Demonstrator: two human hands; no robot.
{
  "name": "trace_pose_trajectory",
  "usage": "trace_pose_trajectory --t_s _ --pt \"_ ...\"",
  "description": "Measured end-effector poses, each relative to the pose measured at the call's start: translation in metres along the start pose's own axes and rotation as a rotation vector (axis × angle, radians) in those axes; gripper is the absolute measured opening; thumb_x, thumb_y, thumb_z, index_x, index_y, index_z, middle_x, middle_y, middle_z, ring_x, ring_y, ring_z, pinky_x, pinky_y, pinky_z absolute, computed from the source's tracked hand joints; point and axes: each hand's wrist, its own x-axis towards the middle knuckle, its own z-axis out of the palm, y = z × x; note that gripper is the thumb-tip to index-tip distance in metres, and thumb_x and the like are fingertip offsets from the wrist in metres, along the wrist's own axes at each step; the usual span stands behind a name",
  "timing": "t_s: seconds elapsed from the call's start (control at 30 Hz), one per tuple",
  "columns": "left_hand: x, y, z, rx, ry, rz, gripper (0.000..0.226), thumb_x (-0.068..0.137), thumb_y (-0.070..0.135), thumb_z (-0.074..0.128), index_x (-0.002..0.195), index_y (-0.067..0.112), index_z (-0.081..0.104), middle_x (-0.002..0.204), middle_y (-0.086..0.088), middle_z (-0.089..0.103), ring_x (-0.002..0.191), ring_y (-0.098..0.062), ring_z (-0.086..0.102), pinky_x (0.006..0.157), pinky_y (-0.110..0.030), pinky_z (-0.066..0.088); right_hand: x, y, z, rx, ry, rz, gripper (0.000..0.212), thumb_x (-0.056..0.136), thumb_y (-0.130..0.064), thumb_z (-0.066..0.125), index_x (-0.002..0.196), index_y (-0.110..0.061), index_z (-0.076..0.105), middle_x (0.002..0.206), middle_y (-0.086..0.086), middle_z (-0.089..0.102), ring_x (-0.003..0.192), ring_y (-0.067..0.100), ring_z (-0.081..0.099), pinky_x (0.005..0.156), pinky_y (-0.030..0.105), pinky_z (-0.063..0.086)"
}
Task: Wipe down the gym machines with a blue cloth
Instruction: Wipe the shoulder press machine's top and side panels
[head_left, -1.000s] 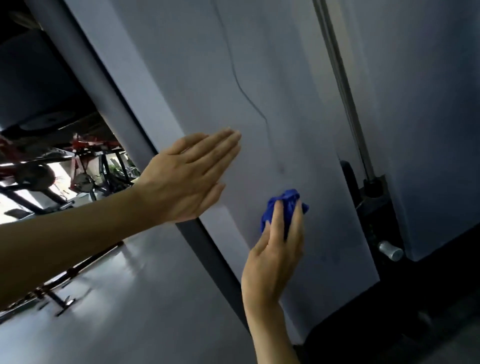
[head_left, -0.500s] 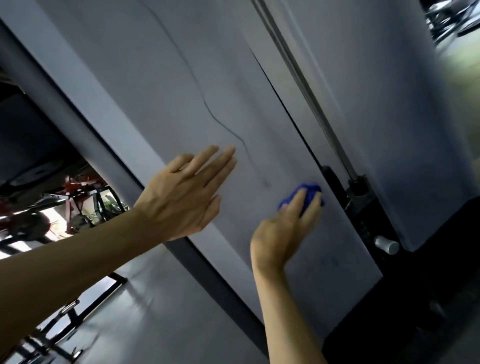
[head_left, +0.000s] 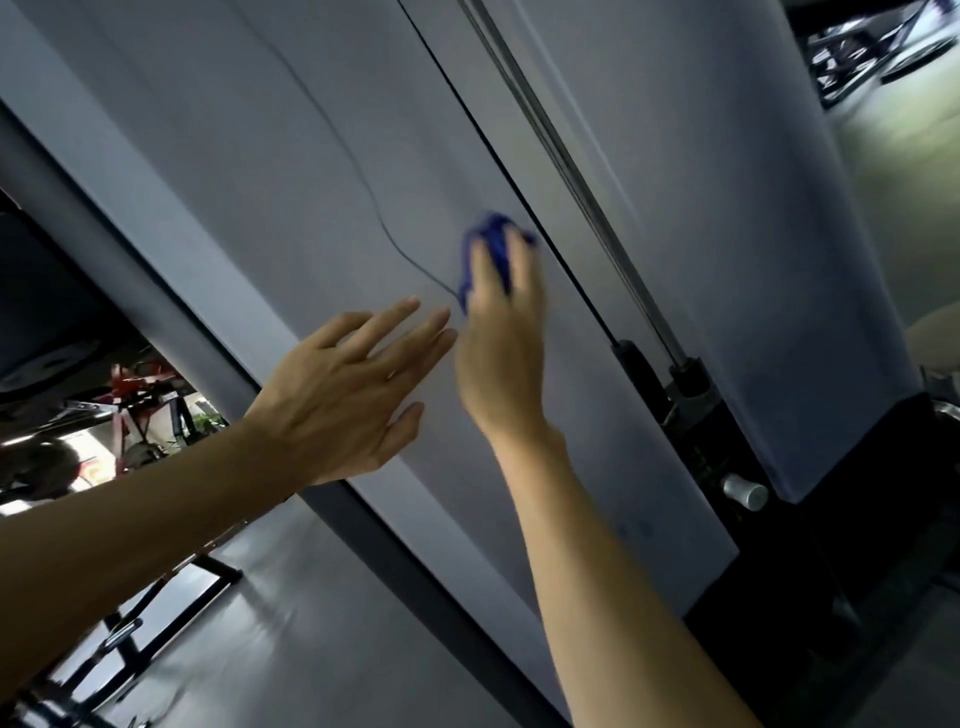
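Much of the blue cloth (head_left: 491, 248) is hidden from us: our right hand (head_left: 498, 353) covers it, and only a bunched, motion-blurred edge shows above and between the fingers (head_left: 519, 260). Those fingers lie fairly straight over the wad and press it flat to the grey panel (head_left: 291, 171) of the machine; we cannot see the thumb. Both forearms are cut off by the frame's lower and left edges, and the equipment at far left is dim and hard to read beyond some red frame parts (head_left: 135, 379).

The panel is smooth, matte and flat, crossed by a thin dark curving line (head_left: 363, 182). Beside it runs a straight, shiny metal rod (head_left: 571, 171) ending in a black block (head_left: 691, 384), with a small silver cylindrical knob (head_left: 745, 491) lower down. The floor (head_left: 260, 623) is glossy and reflects light.

Our left hand (head_left: 343, 400) rests spread and relaxed against the panel, holding nothing.

Compared with half a second ago, the cloth and right hand sit higher on the panel, now at the end of the curved line, and the left fingertips lie just beside the right hand.
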Motion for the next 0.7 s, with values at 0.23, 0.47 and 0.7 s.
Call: trace_pose_trajectory --t_s 0.23,0.47,0.7 --pt "0.000 0.002 0.003 0.005 0.032 -0.011 0.072 0.103 0.047 0.027 0.164 0.009 0.026 0.171 -0.011 0.016 0.157 -0.033 0.020 0.118 -0.047 0.026 0.002 0.068 -0.043 -0.344 -0.054 -0.036 0.068 0.096 0.012 0.049 0.156 -0.020 0.042 0.168 0.011 0.018 0.155 0.030 0.019 0.123 0.044 0.033" --pt "-0.004 0.007 0.004 -0.004 0.053 -0.051 0.068 0.105 0.043 0.024 0.165 0.010 0.024 0.173 -0.009 0.019 0.159 -0.030 0.017 0.122 -0.044 0.023 -0.113 0.077 -0.037 -0.284 0.051 0.025 0.047 0.105 -0.002 0.045 0.151 -0.009 0.048 0.167 0.011 0.022 0.155 0.030 0.024 0.119 0.045 0.037" --pt "-0.002 0.008 0.009 0.001 0.092 -0.059 0.067 0.105 0.041 0.025 0.164 0.010 0.026 0.172 -0.010 0.020 0.159 -0.032 0.017 0.121 -0.045 0.024 -0.116 0.119 -0.085 -0.431 -0.266 -0.337 0.048 0.101 0.000 0.050 0.147 -0.015 0.056 0.162 0.011 0.034 0.148 0.032 0.037 0.117 0.046 0.040"
